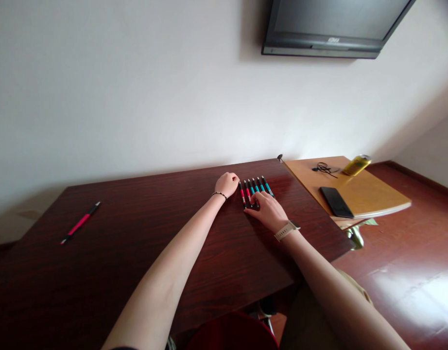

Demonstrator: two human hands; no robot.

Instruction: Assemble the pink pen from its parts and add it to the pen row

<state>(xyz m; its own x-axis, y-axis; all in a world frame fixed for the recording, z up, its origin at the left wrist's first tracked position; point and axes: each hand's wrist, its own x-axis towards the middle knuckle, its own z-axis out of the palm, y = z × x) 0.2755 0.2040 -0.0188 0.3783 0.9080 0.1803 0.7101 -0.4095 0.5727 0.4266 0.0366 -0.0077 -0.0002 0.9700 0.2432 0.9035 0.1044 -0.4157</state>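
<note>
Several click pens lie side by side in a row on the dark wooden table, with red pens (242,192) at the left and teal pens (261,184) at the right. Curled into a loose fist, my left hand (227,184) rests at the row's left side, close to the upper end of the outermost red pen. My right hand (269,212) is over the lower ends of the row, thumb and index finger apart, hiding part of the teal pens. Whether its fingertips press on the pens is hard to see. Another red pen (80,223) lies alone far to the left.
The dark table (144,209) stands against a white wall. To its right, a lighter wooden table (377,194) bears a black phone (336,201), a coiled black cable (324,168) and a tilted yellow can (357,165). A television (322,29) hangs above.
</note>
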